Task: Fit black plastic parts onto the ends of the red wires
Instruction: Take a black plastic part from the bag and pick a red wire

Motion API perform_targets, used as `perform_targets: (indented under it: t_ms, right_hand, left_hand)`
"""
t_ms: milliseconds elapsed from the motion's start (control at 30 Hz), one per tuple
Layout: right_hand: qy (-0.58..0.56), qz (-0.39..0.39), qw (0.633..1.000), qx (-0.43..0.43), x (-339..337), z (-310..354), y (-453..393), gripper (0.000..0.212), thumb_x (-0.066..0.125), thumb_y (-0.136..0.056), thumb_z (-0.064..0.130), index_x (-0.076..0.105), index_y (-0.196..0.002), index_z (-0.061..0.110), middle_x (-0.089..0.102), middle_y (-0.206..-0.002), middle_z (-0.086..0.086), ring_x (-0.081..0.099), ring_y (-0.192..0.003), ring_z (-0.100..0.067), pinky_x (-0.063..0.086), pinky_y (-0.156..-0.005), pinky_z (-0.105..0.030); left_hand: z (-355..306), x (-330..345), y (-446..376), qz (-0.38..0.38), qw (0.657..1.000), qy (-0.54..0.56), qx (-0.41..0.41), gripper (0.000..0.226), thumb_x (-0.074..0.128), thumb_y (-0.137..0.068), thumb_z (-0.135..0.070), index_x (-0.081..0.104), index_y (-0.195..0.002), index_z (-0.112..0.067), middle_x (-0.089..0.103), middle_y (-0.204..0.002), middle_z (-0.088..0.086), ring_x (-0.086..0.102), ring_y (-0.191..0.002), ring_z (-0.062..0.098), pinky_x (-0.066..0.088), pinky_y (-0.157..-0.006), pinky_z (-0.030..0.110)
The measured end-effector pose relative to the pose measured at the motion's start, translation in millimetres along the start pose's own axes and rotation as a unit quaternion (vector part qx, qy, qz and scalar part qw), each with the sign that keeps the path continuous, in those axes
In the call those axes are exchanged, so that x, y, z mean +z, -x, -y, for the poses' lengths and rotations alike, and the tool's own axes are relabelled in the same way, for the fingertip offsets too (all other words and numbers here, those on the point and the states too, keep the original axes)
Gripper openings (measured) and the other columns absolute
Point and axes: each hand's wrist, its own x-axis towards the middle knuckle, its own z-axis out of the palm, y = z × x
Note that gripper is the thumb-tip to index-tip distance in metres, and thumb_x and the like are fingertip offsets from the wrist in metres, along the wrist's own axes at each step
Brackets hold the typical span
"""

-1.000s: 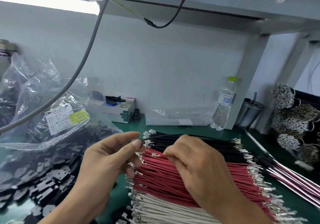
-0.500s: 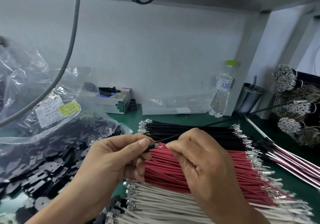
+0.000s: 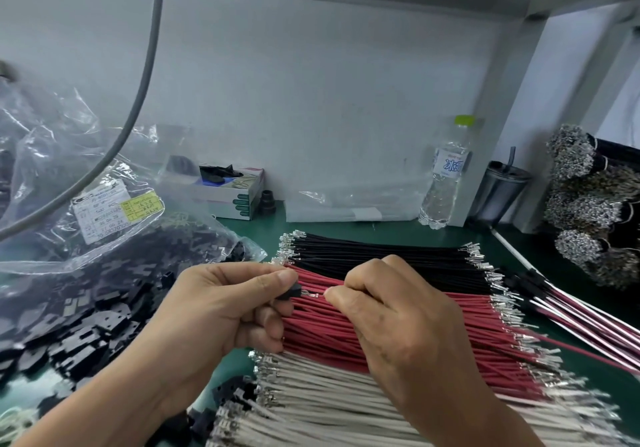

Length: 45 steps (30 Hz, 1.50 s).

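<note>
The job looked barely begun: a thick layer of red wires (image 3: 398, 339) lay across the green counter (image 3: 381, 230) between the black wires (image 3: 381, 256) at its 12 o'clock side and the white wires (image 3: 346, 398) at 6 o'clock, and nearly all their crimped metal ends showed bare, with no housings on them that I could make out. At 9 o'clock a clear bag (image 3: 104, 238) spilled a heap of black plastic parts (image 3: 86, 329), so plenty remained. The left hand (image 3: 221, 311) had its fingers curled, thumb and forefinger pinching one small black part (image 3: 294, 290) just above the red layer. The right hand (image 3: 398, 318), at 3 o'clock from it, had its fingers (image 3: 337, 296) pressed together on a single red wire close behind its metal terminal (image 3: 311, 295), whose tip sat just at the mouth of the part; whether it had entered I could not tell, so this fitting seemed in hand, not finished
</note>
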Motion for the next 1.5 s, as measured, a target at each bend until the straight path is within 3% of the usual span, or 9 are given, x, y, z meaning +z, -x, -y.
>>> perform_targets:
  t_ms: [333,467,633,800,1067,1167,1333,1500]
  right_hand:
    - [-0.011,-0.010,1.000,0.012,7.7,0.3,1.5,0.009,0.065,-0.093,0.004,0.074,-0.092,0.007,0.058,-0.083,-0.001,0.052,-0.072,-0.020,0.045,-0.048,-0.036]
    - [-0.113,-0.011,0.990,0.084,9.4,-3.3,0.8,0.010,0.068,-0.093,0.015,0.078,-0.096,0.011,0.059,-0.083,0.003,0.058,-0.075,-0.018,0.050,-0.057,-0.034]
    - [-0.182,0.003,0.978,0.103,2.6,-7.2,1.6,0.015,0.067,-0.093,0.020,0.079,-0.099,0.013,0.058,-0.084,0.006,0.058,-0.077,-0.012,0.050,-0.064,-0.028]
    - [-0.123,-0.005,0.989,0.078,2.9,-4.6,1.2,0.012,0.070,-0.092,0.013,0.079,-0.101,0.011,0.059,-0.083,0.004,0.057,-0.075,-0.016,0.050,-0.059,-0.032]
    - [-0.009,0.019,0.999,0.029,6.3,-2.7,1.0,0.013,0.070,-0.088,-0.002,0.074,-0.091,0.010,0.056,-0.082,0.001,0.051,-0.074,-0.019,0.046,-0.050,-0.034]
    - [-0.028,0.003,0.999,0.045,6.7,-0.2,1.8,0.013,0.068,-0.090,0.003,0.077,-0.096,0.011,0.056,-0.081,0.001,0.051,-0.073,-0.019,0.046,-0.050,-0.035]
    - [-0.172,-0.010,0.977,0.128,9.9,-0.1,5.0,0.015,0.067,-0.094,0.016,0.079,-0.102,0.016,0.058,-0.084,0.004,0.058,-0.076,-0.015,0.050,-0.060,-0.035]
    - [-0.085,-0.003,0.991,0.105,9.9,2.6,3.2,0.015,0.068,-0.094,0.009,0.078,-0.103,0.016,0.055,-0.083,0.004,0.053,-0.073,-0.016,0.047,-0.053,-0.036]
  left_hand:
    - [-0.5,3.1,1.4,-0.019,0.999,0.010,-0.025,0.034,0.084,-0.066,-0.023,0.081,-0.090,0.002,0.070,-0.074,0.019,0.062,-0.049,0.018,0.057,-0.048,0.027]
    - [-2.9,4.8,3.5,0.000,0.999,0.008,-0.040,0.034,0.084,-0.066,-0.023,0.080,-0.089,0.002,0.069,-0.073,0.018,0.061,-0.048,0.018,0.057,-0.047,0.026]
    - [-7.1,4.0,3.3,0.025,0.997,0.030,-0.069,0.032,0.083,-0.068,-0.022,0.081,-0.089,0.001,0.068,-0.072,0.016,0.062,-0.048,0.016,0.058,-0.046,0.026]
    - [-7.9,5.2,4.8,0.038,0.995,0.048,-0.081,0.024,0.081,-0.071,-0.021,0.081,-0.086,-0.003,0.067,-0.073,0.015,0.062,-0.048,0.014,0.058,-0.045,0.025]
    - [-5.0,10.1,6.4,-0.030,0.999,-0.027,-0.030,0.032,0.084,-0.065,-0.024,0.082,-0.087,-0.001,0.069,-0.071,0.017,0.062,-0.049,0.019,0.057,-0.047,0.026]
    - [-5.7,10.2,6.5,-0.033,0.999,0.001,-0.027,0.033,0.082,-0.064,-0.023,0.083,-0.092,-0.005,0.070,-0.071,0.017,0.063,-0.048,0.019,0.058,-0.047,0.027]
    - [-1.6,15.0,7.6,-0.007,0.998,0.046,-0.036,0.035,0.080,-0.067,-0.027,0.082,-0.093,-0.003,0.068,-0.068,0.013,0.062,-0.046,0.015,0.057,-0.046,0.025]
    - [4.4,16.8,6.9,-0.029,0.998,0.048,-0.021,0.040,0.081,-0.065,-0.032,0.081,-0.093,-0.003,0.066,-0.068,0.012,0.061,-0.046,0.017,0.057,-0.045,0.026]
